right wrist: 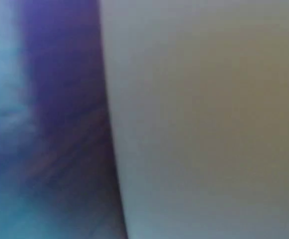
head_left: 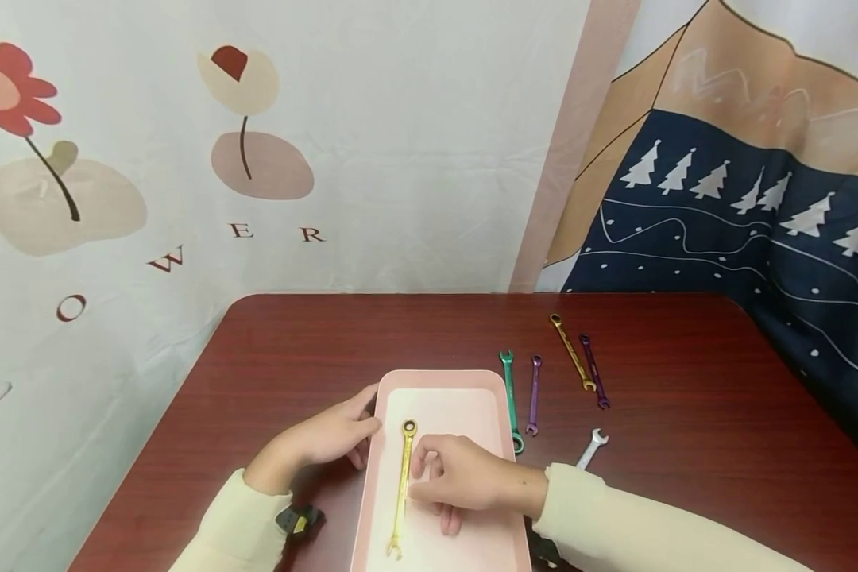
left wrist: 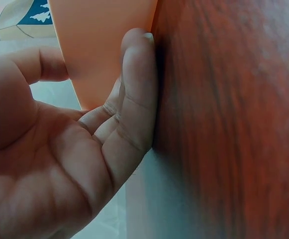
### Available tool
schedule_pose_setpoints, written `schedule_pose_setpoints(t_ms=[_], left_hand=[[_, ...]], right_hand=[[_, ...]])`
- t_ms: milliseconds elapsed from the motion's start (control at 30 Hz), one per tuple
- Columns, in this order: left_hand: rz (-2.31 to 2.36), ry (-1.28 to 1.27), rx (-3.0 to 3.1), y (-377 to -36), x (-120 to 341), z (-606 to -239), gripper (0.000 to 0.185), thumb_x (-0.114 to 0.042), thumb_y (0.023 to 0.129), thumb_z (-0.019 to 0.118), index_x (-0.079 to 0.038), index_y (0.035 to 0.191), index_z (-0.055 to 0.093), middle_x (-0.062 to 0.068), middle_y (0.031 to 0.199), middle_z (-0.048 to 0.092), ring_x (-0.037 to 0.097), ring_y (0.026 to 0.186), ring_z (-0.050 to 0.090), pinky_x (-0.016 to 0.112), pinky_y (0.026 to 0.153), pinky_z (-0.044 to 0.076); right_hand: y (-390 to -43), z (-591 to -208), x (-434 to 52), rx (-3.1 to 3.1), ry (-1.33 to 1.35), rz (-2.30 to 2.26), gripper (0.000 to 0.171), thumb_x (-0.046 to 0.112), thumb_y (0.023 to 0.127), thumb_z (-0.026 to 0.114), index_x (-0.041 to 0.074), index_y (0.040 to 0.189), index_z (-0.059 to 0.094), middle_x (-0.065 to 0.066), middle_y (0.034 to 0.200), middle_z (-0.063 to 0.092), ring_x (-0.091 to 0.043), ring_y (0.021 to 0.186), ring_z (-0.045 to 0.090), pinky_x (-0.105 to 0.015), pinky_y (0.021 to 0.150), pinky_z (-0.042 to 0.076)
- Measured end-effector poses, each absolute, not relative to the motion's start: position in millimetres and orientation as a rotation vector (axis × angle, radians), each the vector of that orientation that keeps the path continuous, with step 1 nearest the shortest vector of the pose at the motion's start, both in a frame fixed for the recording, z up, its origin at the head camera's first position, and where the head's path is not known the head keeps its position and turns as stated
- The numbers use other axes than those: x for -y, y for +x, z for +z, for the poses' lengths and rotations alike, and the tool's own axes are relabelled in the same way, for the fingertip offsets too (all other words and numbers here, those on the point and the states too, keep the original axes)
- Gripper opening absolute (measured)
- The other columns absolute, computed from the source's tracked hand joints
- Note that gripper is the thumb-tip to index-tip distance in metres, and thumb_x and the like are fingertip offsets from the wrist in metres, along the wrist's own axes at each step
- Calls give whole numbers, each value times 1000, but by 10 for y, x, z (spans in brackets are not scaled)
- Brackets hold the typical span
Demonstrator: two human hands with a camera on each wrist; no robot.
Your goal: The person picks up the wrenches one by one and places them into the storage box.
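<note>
Gold wrench: it lies flat in the pink tray, left of the tray's middle.
Long axis: near-to-far, ring end away from you, open end at the tray's near edge.
Nearer hand: your right hand is just beside the shaft on its right; whether your fingertips touch it cannot be told.
Right hand pose: back up, fingers loosely curled downward over the tray floor, holding nothing visible.
Left hand: fingers straight, pressed against the tray's left outer wall, thumb at the rim.
Table: 5 more wrenches lie right of the tray, well apart from your hands.
</note>
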State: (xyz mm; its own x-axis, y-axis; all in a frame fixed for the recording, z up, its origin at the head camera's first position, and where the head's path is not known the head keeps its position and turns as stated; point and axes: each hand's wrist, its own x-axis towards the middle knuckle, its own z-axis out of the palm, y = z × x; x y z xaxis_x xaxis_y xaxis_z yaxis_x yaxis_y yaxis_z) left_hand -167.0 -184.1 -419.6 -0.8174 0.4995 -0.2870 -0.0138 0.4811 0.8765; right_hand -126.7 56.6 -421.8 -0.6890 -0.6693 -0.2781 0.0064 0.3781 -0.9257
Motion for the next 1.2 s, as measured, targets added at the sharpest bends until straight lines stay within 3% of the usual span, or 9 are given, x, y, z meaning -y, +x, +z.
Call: schedule_pose_setpoints(t_ms=[100, 367, 1200], left_hand=[[1328, 397, -2204, -1674, 1837, -4195, 71, -10, 98, 43, -10, 160, 9, 11, 81, 66, 20, 62, 62, 38, 56, 61], [1332, 384, -2200, -1683, 1841, -4182, 71, -10, 99, 43, -8, 160, 8, 12, 82, 65, 21, 63, 62, 39, 56, 61], [1343, 376, -2185, -1682, 1835, -4198, 72, -9, 97, 43, -9, 160, 9, 12, 81, 64, 21, 63, 62, 39, 57, 61]], right_hand=[[-1244, -4202, -650, -1954, -604, -1424, 14, 13, 92, 68, 7, 99, 58, -4, 59, 60, -12, 40, 60, -26, 40, 55], [-1217, -4096, -825, -1977, -646, -1524, 9, 9, 94, 65, 4, 99, 59, -18, 61, 61, -13, 42, 61, -41, 42, 59], [-1363, -3955, -1481, -2237, -571, -1503, 7, 10, 97, 61, 4, 99, 60, -14, 64, 62, -16, 48, 61, -33, 41, 56]])
